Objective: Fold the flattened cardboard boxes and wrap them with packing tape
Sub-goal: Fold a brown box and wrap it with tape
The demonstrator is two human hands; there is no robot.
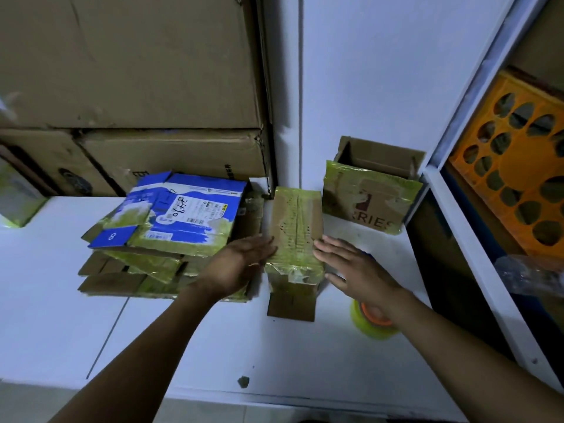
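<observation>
A small folded cardboard box [295,230], wrapped in yellowish-green tape, lies on the white table [128,331] with a brown flap hanging toward me. My left hand [241,264] presses flat against its left side with straight fingers. My right hand [354,270] lies flat against its right side. A roll of yellow-green packing tape [374,326] with an orange core sits under my right wrist, partly hidden. To the left lies a stack of flattened boxes [152,254], the top one blue and white [183,215].
An open, taped box marked "RIES" [370,199] stands at the back right against the wall. Large brown cartons [128,87] are stacked at the back left. A white shelf frame [457,239] with an orange crate [518,178] borders the right.
</observation>
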